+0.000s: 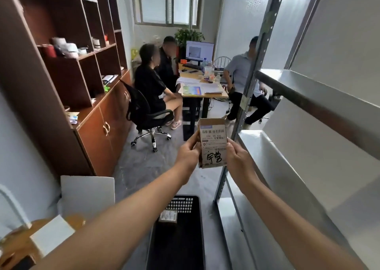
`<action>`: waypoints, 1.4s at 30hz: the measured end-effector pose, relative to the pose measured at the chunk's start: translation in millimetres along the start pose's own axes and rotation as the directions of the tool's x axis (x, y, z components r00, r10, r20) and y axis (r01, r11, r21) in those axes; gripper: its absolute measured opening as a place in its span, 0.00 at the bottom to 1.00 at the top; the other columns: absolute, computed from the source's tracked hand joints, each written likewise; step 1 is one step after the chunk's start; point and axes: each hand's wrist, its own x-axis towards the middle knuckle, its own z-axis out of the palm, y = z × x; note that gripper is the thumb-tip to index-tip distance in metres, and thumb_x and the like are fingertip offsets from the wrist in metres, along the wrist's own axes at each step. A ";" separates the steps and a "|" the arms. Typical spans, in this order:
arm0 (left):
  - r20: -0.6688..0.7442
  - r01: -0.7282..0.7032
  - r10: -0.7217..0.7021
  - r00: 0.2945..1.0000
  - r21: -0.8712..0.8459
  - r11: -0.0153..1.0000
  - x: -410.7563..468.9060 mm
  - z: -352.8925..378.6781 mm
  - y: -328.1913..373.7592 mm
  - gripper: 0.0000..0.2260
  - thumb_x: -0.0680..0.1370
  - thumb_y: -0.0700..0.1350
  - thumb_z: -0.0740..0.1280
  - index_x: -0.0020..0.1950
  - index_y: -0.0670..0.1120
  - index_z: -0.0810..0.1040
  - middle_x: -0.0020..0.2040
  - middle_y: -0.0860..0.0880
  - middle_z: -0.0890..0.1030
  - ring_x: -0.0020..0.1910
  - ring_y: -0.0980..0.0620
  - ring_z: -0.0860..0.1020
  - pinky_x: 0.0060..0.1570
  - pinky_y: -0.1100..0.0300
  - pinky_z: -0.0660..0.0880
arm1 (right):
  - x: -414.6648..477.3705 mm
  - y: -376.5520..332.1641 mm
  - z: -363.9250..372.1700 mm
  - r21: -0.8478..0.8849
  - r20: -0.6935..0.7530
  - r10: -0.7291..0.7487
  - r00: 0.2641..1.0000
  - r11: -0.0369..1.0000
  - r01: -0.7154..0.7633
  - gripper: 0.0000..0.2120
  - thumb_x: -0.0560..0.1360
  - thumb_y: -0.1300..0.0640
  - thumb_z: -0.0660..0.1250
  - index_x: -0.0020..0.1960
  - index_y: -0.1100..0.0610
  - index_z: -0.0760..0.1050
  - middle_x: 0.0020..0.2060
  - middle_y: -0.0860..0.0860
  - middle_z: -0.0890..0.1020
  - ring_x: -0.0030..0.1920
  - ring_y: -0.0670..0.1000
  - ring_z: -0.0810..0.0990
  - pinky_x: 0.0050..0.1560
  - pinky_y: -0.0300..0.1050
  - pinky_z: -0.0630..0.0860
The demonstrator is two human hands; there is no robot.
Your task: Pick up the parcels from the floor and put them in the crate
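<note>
Between hands [188,156], barcode-labelled parcel [212,144], handwritten characters

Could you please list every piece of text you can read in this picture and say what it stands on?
"530 05 A3", last characters uncertain: printed on the label of the held parcel.
"宇营", roughly: black marker handwriting lower on the same label.
Too small or blurred to read: that label's fine print, the label on the second parcel in the crate, and the monitor.

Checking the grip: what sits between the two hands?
The head view shows a small labelled cardboard parcel, pinched between the left hand and right hand.
</note>
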 end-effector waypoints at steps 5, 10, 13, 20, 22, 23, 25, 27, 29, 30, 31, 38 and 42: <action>-0.023 0.029 -0.029 0.999 -0.015 0.999 58.7 -27.2 -14.6 0.20 0.84 0.40 0.57 0.76 0.52 0.66 0.58 0.55 0.80 0.55 0.57 0.80 0.56 0.58 0.79 | 52.0 11.5 40.7 -0.010 0.006 0.031 0.999 0.999 -0.031 0.17 0.81 0.58 0.54 0.63 0.51 0.78 0.53 0.52 0.83 0.55 0.54 0.81 0.57 0.58 0.79; -0.076 0.049 -0.044 0.996 0.056 0.997 114.8 -61.5 -38.3 0.19 0.83 0.42 0.59 0.75 0.53 0.68 0.65 0.48 0.75 0.63 0.47 0.77 0.58 0.49 0.79 | 94.7 31.4 87.1 -0.025 0.005 0.072 0.997 0.997 -0.072 0.17 0.81 0.58 0.54 0.62 0.51 0.78 0.53 0.50 0.83 0.54 0.51 0.81 0.56 0.57 0.79; -0.073 0.093 -0.087 0.994 0.083 0.992 140.8 -77.3 -58.6 0.19 0.83 0.44 0.61 0.74 0.53 0.69 0.67 0.45 0.72 0.65 0.44 0.75 0.59 0.44 0.78 | 111.5 49.4 109.1 -0.014 0.000 0.107 0.994 0.994 -0.107 0.17 0.81 0.57 0.53 0.63 0.50 0.77 0.52 0.47 0.83 0.54 0.49 0.81 0.56 0.57 0.79; -0.109 0.198 -0.183 0.977 0.149 0.969 167.3 -99.5 -108.2 0.20 0.83 0.42 0.60 0.75 0.53 0.68 0.68 0.46 0.73 0.67 0.46 0.73 0.66 0.45 0.73 | 141.0 100.7 147.8 -0.021 0.062 0.210 0.976 0.978 -0.209 0.17 0.83 0.57 0.53 0.66 0.51 0.75 0.56 0.48 0.82 0.56 0.48 0.80 0.51 0.44 0.78; -0.129 0.234 -0.215 0.968 0.156 0.960 175.0 -104.9 -123.5 0.20 0.83 0.41 0.59 0.75 0.52 0.68 0.68 0.46 0.73 0.68 0.47 0.72 0.66 0.47 0.73 | 147.0 120.0 159.5 -0.010 0.097 0.246 0.964 0.969 -0.246 0.17 0.83 0.56 0.53 0.66 0.50 0.74 0.55 0.46 0.82 0.56 0.46 0.79 0.47 0.37 0.76; -0.146 0.256 -0.236 0.961 0.146 0.955 179.4 -106.5 -131.9 0.19 0.84 0.40 0.58 0.74 0.50 0.68 0.68 0.46 0.74 0.68 0.48 0.72 0.66 0.48 0.73 | 149.0 131.6 164.8 -0.003 0.119 0.267 0.956 0.963 -0.269 0.17 0.83 0.55 0.53 0.67 0.49 0.74 0.55 0.45 0.81 0.55 0.44 0.79 0.47 0.36 0.76; -0.192 0.295 -0.268 0.944 0.129 0.947 187.1 -107.6 -149.0 0.17 0.83 0.38 0.58 0.72 0.46 0.70 0.67 0.47 0.75 0.66 0.49 0.74 0.61 0.52 0.76 | 152.2 155.5 173.3 0.026 0.158 0.313 0.937 0.947 -0.320 0.17 0.83 0.55 0.53 0.68 0.48 0.72 0.56 0.45 0.81 0.56 0.43 0.79 0.52 0.41 0.78; -0.237 0.322 -0.285 0.929 0.134 0.937 197.4 -105.1 -167.7 0.13 0.83 0.38 0.58 0.67 0.44 0.71 0.65 0.46 0.76 0.64 0.50 0.75 0.55 0.58 0.78 | 160.3 180.6 179.4 0.035 0.180 0.346 0.921 0.933 -0.358 0.17 0.83 0.56 0.53 0.68 0.48 0.72 0.57 0.45 0.81 0.57 0.44 0.79 0.57 0.47 0.79; -0.272 0.348 -0.301 0.914 0.148 0.926 210.3 -99.5 -188.1 0.12 0.83 0.37 0.58 0.66 0.42 0.71 0.64 0.45 0.77 0.63 0.50 0.76 0.55 0.60 0.77 | 170.8 205.4 184.1 0.065 0.203 0.377 0.904 0.916 -0.397 0.16 0.82 0.58 0.54 0.66 0.47 0.72 0.57 0.45 0.81 0.57 0.44 0.80 0.59 0.50 0.79; -0.289 0.366 -0.314 0.904 0.148 0.919 217.2 -95.8 -199.1 0.12 0.83 0.37 0.58 0.66 0.41 0.71 0.64 0.45 0.77 0.63 0.50 0.76 0.55 0.62 0.77 | 176.4 218.4 186.0 0.079 0.214 0.394 0.894 0.905 -0.418 0.16 0.82 0.59 0.54 0.64 0.45 0.72 0.56 0.44 0.82 0.57 0.43 0.80 0.59 0.50 0.79; -0.305 0.383 -0.328 0.894 0.143 0.912 224.3 -91.6 -210.7 0.12 0.83 0.36 0.58 0.66 0.40 0.71 0.64 0.44 0.77 0.62 0.51 0.76 0.55 0.63 0.76 | 181.8 231.9 186.8 0.083 0.222 0.408 0.885 0.897 -0.434 0.17 0.82 0.60 0.54 0.63 0.43 0.72 0.55 0.42 0.81 0.56 0.42 0.80 0.59 0.50 0.79; -0.326 0.553 -0.509 0.797 0.053 0.832 260.5 -57.5 -317.6 0.12 0.82 0.35 0.60 0.65 0.42 0.69 0.62 0.45 0.78 0.60 0.52 0.78 0.59 0.57 0.77 | 214.2 358.4 184.4 -0.083 0.310 0.506 0.805 0.858 -0.507 0.25 0.82 0.60 0.55 0.76 0.44 0.61 0.65 0.49 0.76 0.64 0.47 0.76 0.66 0.53 0.74; -0.320 0.623 -0.570 0.757 0.088 0.778 271.8 -58.7 -392.2 0.24 0.79 0.32 0.63 0.71 0.51 0.63 0.63 0.43 0.76 0.62 0.48 0.77 0.61 0.47 0.77 | 214.5 440.3 195.3 -0.126 0.395 0.592 0.703 0.793 -0.596 0.28 0.82 0.60 0.54 0.77 0.38 0.55 0.66 0.51 0.75 0.66 0.53 0.73 0.66 0.59 0.72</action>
